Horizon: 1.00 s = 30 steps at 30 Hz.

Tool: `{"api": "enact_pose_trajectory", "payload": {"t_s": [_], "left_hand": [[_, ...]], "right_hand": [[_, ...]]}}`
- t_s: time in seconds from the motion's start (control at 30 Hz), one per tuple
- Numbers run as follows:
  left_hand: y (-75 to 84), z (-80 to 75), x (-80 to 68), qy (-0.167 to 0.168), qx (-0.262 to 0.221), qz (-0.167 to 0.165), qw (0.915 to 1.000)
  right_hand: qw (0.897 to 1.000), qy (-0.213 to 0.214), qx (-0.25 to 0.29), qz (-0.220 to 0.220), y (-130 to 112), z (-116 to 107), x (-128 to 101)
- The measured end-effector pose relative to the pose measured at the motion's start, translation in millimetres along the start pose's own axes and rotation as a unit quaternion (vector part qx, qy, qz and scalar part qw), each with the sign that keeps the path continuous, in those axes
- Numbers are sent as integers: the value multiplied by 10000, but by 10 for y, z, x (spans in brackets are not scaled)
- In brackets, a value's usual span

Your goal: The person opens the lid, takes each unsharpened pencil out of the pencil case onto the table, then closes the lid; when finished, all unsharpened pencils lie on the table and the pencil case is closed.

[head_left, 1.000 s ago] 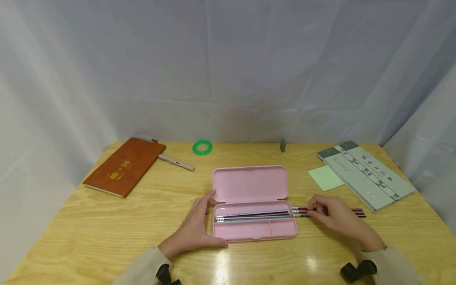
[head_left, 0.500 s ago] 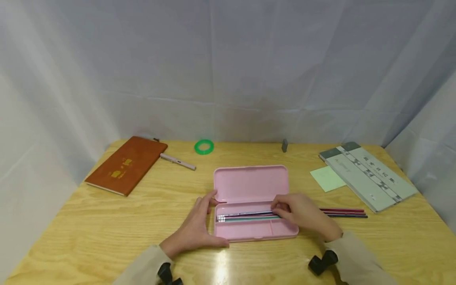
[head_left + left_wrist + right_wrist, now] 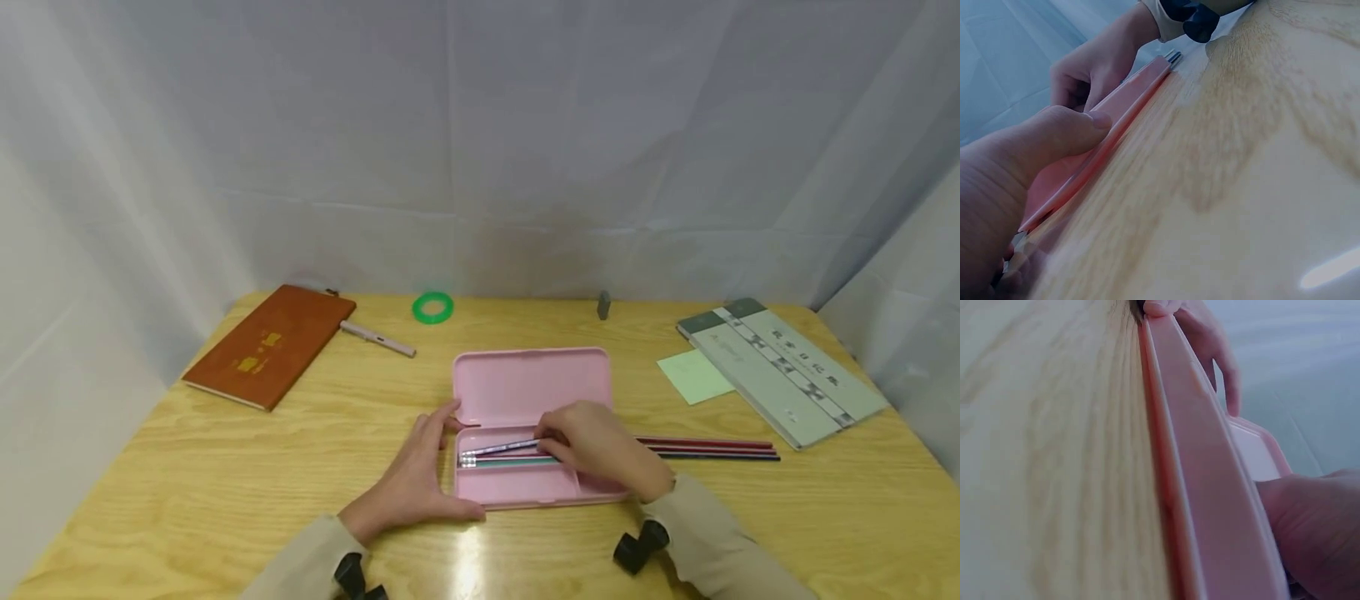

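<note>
The right hand (image 3: 600,454) pinches a pencil (image 3: 501,448) over the open pink pencil case (image 3: 525,392), its eraser end tilted toward the left wall. The left hand (image 3: 416,483), fingers straight, braces that wall. More pencils (image 3: 712,448) lie just right of the case.

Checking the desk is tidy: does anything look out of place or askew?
Mostly tidy. The pencil pinched by the right hand lies tilted across the others in the pink case. Three more pencils lie outside on the table.
</note>
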<state>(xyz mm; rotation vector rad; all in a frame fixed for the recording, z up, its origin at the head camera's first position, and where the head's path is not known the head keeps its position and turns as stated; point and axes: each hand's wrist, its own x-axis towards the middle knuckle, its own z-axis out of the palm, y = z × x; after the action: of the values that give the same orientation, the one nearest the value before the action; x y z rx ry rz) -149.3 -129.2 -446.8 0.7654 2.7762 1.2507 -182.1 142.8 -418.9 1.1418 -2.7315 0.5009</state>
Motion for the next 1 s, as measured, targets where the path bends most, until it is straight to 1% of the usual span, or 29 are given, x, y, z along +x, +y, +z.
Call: {"api": "enact_pose_trajectory", "payload": {"t_s": [0.17, 0.27, 0.37, 0.5, 0.63, 0.67, 0.77, 0.87, 0.9, 1.0], "left_hand": [[-4, 5, -10, 107, 28, 105, 9999], [-5, 19, -5, 97, 43, 165, 9998], [-2, 30, 0, 79, 14, 157, 9998], [4, 32, -3, 84, -43, 83, 9999], [-1, 19, -12, 70, -8, 53, 10000], [-1, 20, -14, 82, -5, 76, 9999], [-15, 30, -13, 101, 15, 85, 9999], [-25, 41, -2, 130, 32, 165, 9998], [-29, 44, 2, 128, 37, 167, 9998], [-34, 49, 9, 118, 26, 172, 9998]], "right_hand": [[9996, 140, 165, 190, -3, -130, -68], [9984, 115, 287, 469, 48, -261, -192], [9967, 249, 349, 691, 150, -356, -402], [9924, 558, 474, 987, 296, -389, -746], [9841, 564, 620, 1564, 383, -412, -1080], [9830, 594, 604, 1630, 401, -422, -1163], [9818, 909, 428, 1610, 470, -446, -1413], [9802, 1205, 277, 1548, 553, -459, -1637], [9797, 1263, 277, 1531, 584, -458, -1699], [9789, 1251, 352, 1575, 657, -444, -1823]]}}
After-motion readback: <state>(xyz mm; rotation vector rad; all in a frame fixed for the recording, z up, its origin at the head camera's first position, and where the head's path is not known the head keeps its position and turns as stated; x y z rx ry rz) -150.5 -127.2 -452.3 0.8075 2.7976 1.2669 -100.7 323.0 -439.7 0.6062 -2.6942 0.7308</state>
